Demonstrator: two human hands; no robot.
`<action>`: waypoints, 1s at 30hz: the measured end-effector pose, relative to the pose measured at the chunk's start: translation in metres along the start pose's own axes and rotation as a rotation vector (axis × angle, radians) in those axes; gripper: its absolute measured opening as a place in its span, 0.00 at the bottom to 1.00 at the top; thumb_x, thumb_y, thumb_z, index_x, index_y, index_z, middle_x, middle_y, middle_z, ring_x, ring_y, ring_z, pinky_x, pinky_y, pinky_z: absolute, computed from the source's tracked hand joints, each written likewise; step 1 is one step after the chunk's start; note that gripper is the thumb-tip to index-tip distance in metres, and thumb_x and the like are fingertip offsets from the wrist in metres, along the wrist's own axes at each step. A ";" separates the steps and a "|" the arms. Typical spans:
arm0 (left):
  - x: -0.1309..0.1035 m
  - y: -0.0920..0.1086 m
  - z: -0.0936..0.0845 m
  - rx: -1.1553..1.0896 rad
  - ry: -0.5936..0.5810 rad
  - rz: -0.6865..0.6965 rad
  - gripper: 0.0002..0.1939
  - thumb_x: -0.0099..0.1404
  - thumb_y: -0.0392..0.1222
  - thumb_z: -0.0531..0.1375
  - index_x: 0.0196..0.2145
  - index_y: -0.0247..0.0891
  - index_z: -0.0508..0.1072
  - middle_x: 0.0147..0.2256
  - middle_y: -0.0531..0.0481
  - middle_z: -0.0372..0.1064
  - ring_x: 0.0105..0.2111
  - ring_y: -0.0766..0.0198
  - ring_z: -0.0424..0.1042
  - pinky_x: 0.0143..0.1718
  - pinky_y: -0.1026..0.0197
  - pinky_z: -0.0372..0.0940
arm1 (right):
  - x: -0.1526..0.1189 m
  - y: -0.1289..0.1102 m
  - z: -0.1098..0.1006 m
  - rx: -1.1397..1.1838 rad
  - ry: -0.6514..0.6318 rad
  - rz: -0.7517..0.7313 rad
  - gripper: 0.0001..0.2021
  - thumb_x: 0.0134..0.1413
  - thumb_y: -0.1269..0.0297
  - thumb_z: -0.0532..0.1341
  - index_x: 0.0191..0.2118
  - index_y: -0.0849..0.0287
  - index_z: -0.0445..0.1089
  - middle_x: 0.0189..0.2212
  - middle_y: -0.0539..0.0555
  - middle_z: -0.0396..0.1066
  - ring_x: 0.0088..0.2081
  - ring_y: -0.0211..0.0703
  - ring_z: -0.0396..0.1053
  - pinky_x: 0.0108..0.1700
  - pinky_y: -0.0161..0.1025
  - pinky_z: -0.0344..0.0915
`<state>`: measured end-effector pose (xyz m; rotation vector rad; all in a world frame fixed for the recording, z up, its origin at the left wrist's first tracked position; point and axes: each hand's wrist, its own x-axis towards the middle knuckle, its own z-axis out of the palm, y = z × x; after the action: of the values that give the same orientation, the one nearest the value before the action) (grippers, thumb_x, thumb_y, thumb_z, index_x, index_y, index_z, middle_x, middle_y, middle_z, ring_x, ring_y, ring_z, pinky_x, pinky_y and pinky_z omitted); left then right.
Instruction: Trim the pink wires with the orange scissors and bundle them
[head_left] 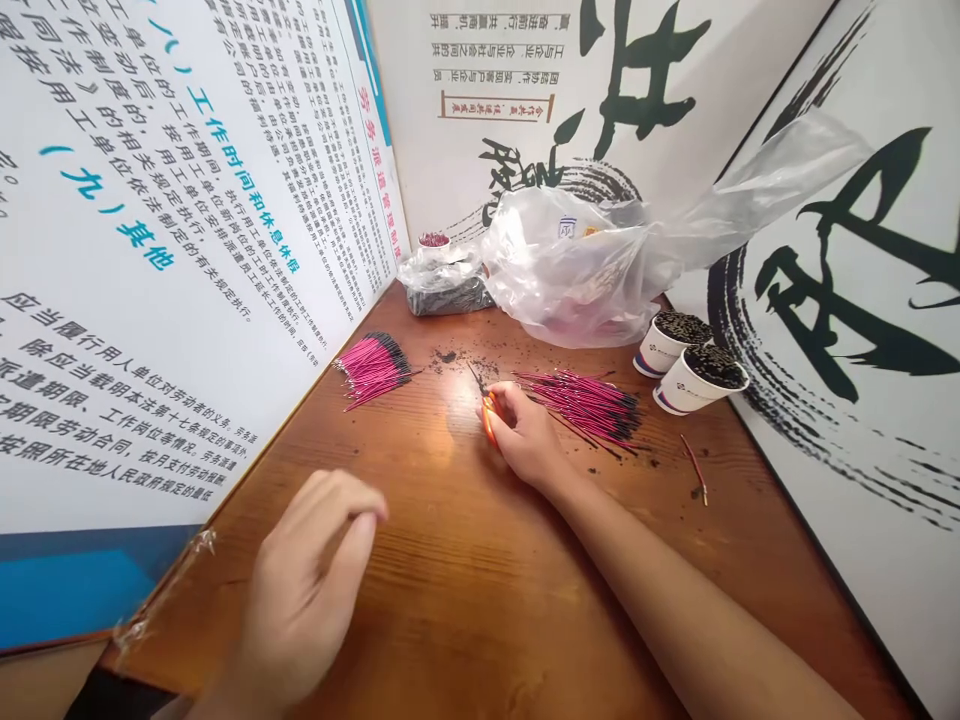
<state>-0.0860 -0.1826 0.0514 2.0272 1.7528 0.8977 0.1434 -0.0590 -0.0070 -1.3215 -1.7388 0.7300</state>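
Note:
Orange-handled tweezers or pliers (pixel 489 418) with a thin dark tip are held in my right hand (pixel 525 435), whose fingers wrap round the handles. Just right of that hand lies a loose pile of pink wires with black ends (pixel 581 405). A neater fanned bundle of similar wires (pixel 375 368) rests to the left, farther back. My left hand (pixel 315 570) is raised over the near left part of the table, blurred, its fingers curled with thumb and fingertips close together; whether anything small is between them is hidden.
Two paper cups (pixel 699 382) filled with small dark pieces stand at the right. A clear plastic bag (pixel 570 270), a dark wrapped block (pixel 448 294) and another cup (pixel 434 241) are at the back. One wire (pixel 696 468) lies alone at right. Printed panels enclose the wooden table (pixel 450 600).

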 end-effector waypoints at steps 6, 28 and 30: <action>0.061 -0.032 0.014 0.077 -0.107 -0.129 0.09 0.64 0.45 0.51 0.31 0.42 0.68 0.31 0.50 0.68 0.37 0.55 0.66 0.39 0.54 0.62 | -0.001 0.000 0.000 0.005 0.011 -0.007 0.09 0.57 0.61 0.57 0.43 0.56 0.68 0.25 0.46 0.66 0.26 0.38 0.61 0.30 0.35 0.57; 0.159 0.041 0.157 0.178 -0.286 0.625 0.09 0.67 0.36 0.51 0.39 0.37 0.70 0.40 0.44 0.68 0.41 0.54 0.66 0.44 0.52 0.63 | -0.023 0.048 -0.076 -0.119 0.355 0.060 0.15 0.58 0.60 0.59 0.50 0.56 0.64 0.40 0.57 0.73 0.39 0.48 0.72 0.43 0.45 0.67; 0.160 0.040 0.157 0.217 -0.279 0.662 0.09 0.68 0.36 0.50 0.39 0.37 0.70 0.40 0.44 0.68 0.40 0.55 0.66 0.43 0.53 0.63 | -0.024 0.051 -0.077 -0.124 0.317 0.074 0.15 0.58 0.60 0.58 0.50 0.56 0.64 0.42 0.57 0.73 0.40 0.49 0.72 0.45 0.46 0.67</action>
<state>0.0530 -0.0106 -0.0027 2.7860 1.0717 0.5517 0.2375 -0.0698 -0.0164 -1.5029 -1.5052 0.4296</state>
